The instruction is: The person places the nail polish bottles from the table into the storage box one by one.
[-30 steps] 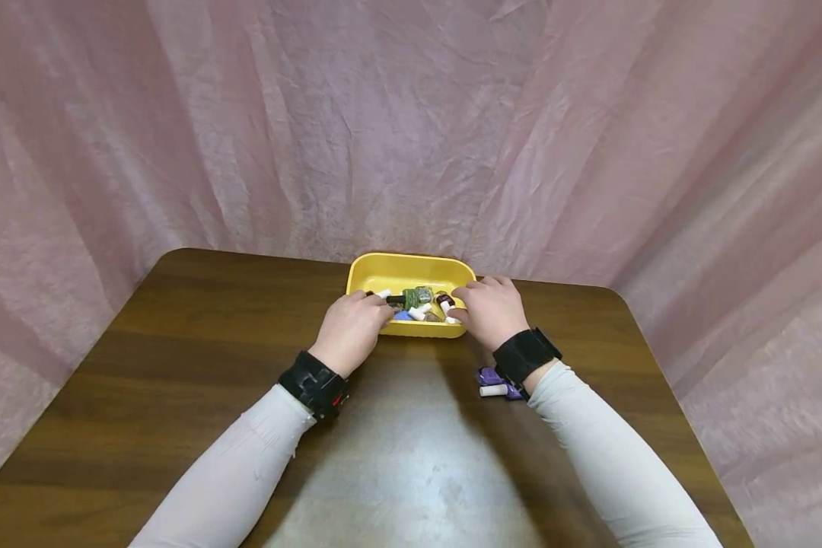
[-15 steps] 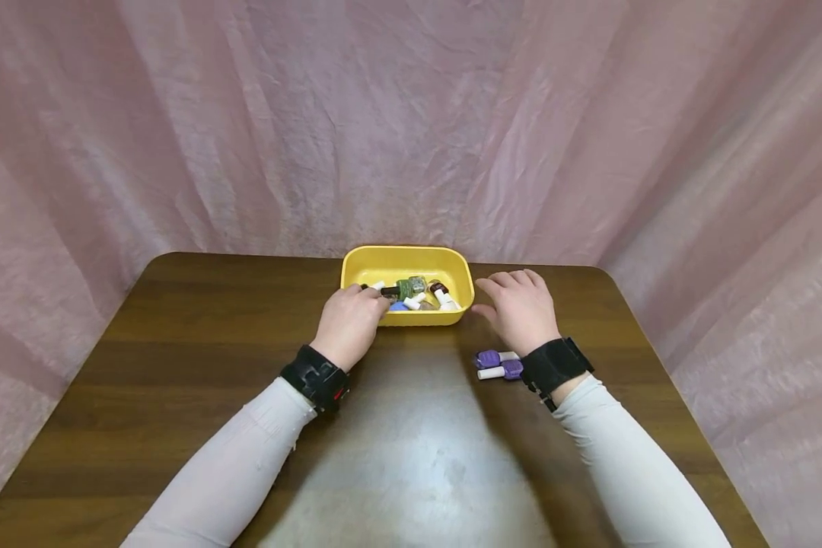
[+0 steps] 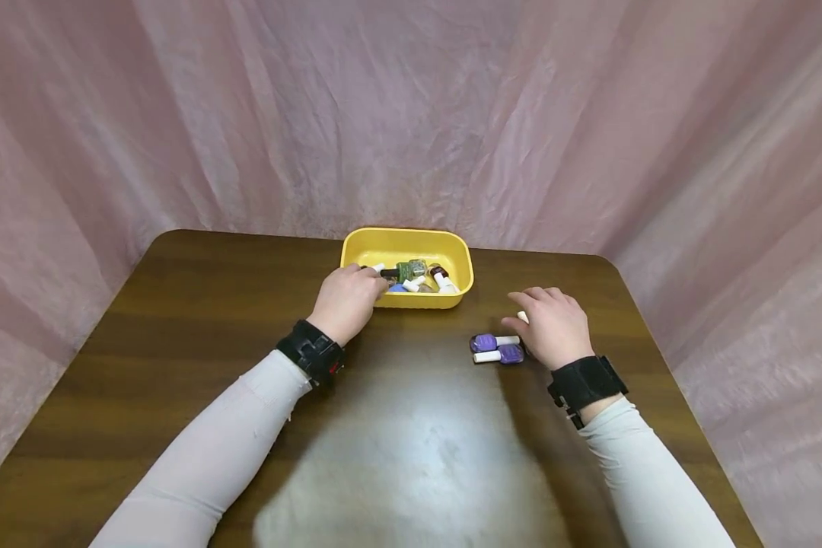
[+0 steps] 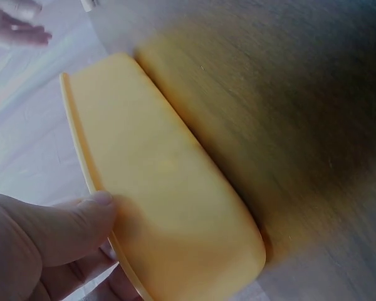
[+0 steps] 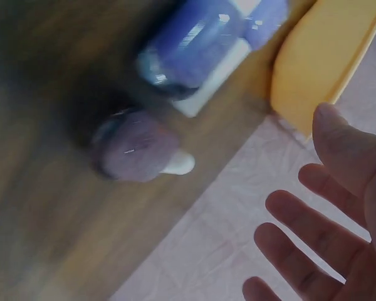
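My left hand (image 3: 348, 302) grips the near left rim of a yellow plastic bin (image 3: 462, 251); in the left wrist view the thumb presses its outer wall (image 4: 156, 157) and the fingers curl over inside. Nail polish bottles lie in the bin, among them a green one with a black cap (image 3: 411, 270). To the right, my right hand (image 3: 555, 327) hovers with spread fingers and holds nothing. Below it is a mauve nail polish bottle (image 5: 138, 147), of which only the white cap (image 3: 523, 316) shows from the head. Two purple nail polish bottles (image 3: 510, 354) lie beside it.
The bin stands near the back edge of a brown wooden table (image 3: 212, 342). A pink curtain (image 3: 411, 114) hangs right behind that edge and along both sides. Light glares on the table's front middle.
My right hand has left the bin's right side and moved right and nearer to me, over the table. The purple bottles now show fully. My left hand stays on the bin's rim.
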### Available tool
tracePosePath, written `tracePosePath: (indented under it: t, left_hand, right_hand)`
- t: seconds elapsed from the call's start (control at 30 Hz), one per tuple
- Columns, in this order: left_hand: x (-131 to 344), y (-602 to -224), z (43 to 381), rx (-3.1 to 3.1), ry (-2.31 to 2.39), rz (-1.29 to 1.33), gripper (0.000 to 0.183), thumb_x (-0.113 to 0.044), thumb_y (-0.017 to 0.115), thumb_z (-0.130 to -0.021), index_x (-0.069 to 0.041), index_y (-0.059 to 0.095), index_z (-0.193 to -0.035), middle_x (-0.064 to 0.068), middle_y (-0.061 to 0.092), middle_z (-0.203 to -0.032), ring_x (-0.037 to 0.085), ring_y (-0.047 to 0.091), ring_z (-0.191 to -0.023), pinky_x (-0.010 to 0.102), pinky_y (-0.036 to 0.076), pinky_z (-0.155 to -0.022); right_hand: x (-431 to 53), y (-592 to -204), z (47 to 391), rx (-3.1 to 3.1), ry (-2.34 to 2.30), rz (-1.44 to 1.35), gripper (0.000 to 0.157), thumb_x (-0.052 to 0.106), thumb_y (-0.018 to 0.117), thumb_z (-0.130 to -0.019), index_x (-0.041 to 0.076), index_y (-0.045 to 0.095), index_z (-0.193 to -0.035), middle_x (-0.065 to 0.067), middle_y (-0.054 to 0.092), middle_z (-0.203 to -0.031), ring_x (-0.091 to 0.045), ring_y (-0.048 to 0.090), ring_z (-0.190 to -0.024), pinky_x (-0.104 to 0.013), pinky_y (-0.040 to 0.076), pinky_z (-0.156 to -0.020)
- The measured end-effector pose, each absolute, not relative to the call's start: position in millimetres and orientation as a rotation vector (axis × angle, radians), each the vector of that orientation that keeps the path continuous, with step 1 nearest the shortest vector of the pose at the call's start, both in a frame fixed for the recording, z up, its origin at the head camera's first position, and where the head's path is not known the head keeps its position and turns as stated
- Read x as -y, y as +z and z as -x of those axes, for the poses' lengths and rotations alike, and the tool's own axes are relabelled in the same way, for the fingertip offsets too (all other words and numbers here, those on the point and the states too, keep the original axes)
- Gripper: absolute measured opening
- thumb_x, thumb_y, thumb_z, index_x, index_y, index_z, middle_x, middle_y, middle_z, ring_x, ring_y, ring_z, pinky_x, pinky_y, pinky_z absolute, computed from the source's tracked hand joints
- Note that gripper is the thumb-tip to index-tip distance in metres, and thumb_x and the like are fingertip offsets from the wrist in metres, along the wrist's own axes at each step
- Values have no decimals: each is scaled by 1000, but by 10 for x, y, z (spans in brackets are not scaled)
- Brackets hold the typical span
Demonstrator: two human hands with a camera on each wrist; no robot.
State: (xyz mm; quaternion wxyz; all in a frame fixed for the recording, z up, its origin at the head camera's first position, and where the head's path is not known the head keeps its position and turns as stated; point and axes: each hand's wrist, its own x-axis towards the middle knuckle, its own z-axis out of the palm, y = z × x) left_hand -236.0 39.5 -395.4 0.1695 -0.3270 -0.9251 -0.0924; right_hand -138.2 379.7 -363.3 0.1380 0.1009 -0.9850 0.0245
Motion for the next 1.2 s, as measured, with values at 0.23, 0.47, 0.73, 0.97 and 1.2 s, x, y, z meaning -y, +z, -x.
tracePosePath:
  t: [0.23, 0.47, 0.73, 0.97, 1.2]
  left_hand:
    - [-244, -3897, 2371, 2653, -270, 918, 13, -4, 82, -97, -13, 88, -105, 7, 81, -100, 32, 71, -88, 45, 58, -75]
    - [-93, -3878, 2330, 2666, -282, 887, 12, -8, 85, -95, -13, 88, -106, 8, 80, -99, 33, 71, -88, 46, 58, -76]
    - [-75, -3888, 2277, 2678, -313, 902, 12, -8, 84, -96, -13, 88, -107, 8, 79, -100, 33, 69, -87, 46, 58, -75]
    - [-44, -3906, 2257, 2679, -297, 899, 11, -8, 85, -97, -13, 88, -106, 8, 80, -99, 32, 69, -87, 45, 58, -75]
    - [-25, -3905, 2230, 2688, -305, 910, 11, -8, 83, -98, -13, 88, -106, 7, 80, -100, 33, 70, -89, 46, 59, -78]
  right_hand:
    - [-3847, -3641, 1299, 2922, 98, -280, 43, 23, 91, -92, 6, 79, -130, -18, 78, -122, -45, 70, -113, -62, 59, -87]
    - [-3891, -3699, 1238, 3023, 142, -337, 44, 23, 90, -94, 9, 79, -134, -15, 77, -126, -43, 69, -118, -63, 59, -90]
    - [-3955, -3795, 1151, 3090, 149, -407, 48, 20, 93, -91, 11, 78, -135, -15, 77, -127, -41, 71, -119, -62, 60, -90]
    - [-3967, -3858, 1132, 3105, 165, -459, 52, 18, 95, -89, 13, 78, -137, -16, 76, -130, -41, 71, -119, -62, 60, -91]
    - [-3940, -3905, 1159, 3122, 168, -473, 52, 16, 95, -88, 13, 78, -137, -15, 77, -127, -40, 72, -116, -61, 60, -91]
